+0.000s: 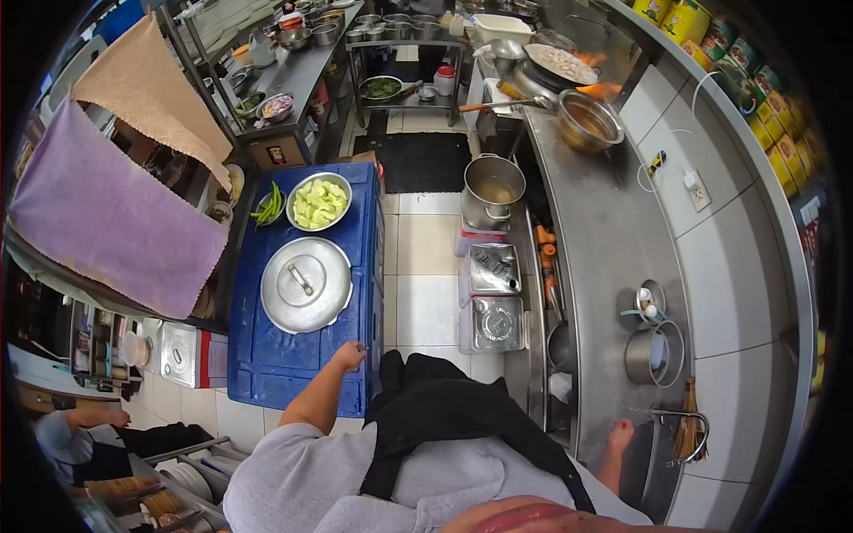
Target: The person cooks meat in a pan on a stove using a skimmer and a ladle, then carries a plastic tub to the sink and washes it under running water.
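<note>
My left hand (pixel 351 356) hovers over the near right corner of the blue chest (pixel 258 377), fingers curled in, with no object showing in it. On that chest rest a round metal lid (pixel 327 266), a bowl of cut pale-green vegetable pieces (pixel 321 202) and a smaller bowl of green peppers (pixel 267 206). Down at the right, my right hand (pixel 620 434) is loosely closed beside the sink faucet (pixel 695 435). Nothing can be seen in its fingers. Beyond it, a steel pot (pixel 641 358) stands on the steel counter (pixel 597 293).
A large pot (pixel 493 191) and clear-lidded containers (pixel 498 324) line the right side of the tiled aisle (pixel 429 306). Flames burn by a filled wok (pixel 562 64) at the back right. Another person (pixel 89 440) is at the lower left. A black mat (pixel 413 163) lies ahead.
</note>
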`<action>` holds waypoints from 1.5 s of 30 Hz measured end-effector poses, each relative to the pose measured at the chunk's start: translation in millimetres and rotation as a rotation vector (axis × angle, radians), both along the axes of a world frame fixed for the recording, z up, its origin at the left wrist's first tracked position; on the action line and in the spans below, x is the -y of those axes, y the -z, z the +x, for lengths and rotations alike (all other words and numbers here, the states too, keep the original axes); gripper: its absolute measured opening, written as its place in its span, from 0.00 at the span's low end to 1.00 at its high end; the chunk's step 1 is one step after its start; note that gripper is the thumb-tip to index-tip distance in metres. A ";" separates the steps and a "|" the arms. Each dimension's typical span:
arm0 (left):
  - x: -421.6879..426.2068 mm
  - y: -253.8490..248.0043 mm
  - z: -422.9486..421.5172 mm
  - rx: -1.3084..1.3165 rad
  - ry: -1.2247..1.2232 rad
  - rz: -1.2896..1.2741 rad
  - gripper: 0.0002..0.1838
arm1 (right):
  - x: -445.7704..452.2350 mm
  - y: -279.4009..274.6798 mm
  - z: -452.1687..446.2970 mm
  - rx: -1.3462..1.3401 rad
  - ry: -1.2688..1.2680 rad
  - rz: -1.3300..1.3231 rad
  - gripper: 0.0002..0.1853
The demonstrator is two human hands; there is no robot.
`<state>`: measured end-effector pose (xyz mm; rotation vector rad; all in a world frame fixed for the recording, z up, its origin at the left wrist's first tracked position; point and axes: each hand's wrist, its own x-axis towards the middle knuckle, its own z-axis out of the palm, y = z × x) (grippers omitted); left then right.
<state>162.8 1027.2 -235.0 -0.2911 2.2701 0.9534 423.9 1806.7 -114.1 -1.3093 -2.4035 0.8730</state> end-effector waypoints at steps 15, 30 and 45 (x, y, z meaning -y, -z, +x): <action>23.5 -37.6 -129.5 0.185 -0.110 0.054 0.22 | 307.9 -61.7 -469.5 -0.021 -1.191 -0.266 0.09; 45.7 -31.8 -255.7 0.334 -0.590 0.201 0.20 | 379.8 -64.0 -754.1 0.099 -1.402 -0.360 0.09; 83.9 -18.2 -665.8 -0.019 -0.047 0.305 0.14 | 404.9 -35.0 -1067.7 -0.045 -1.192 -0.301 0.07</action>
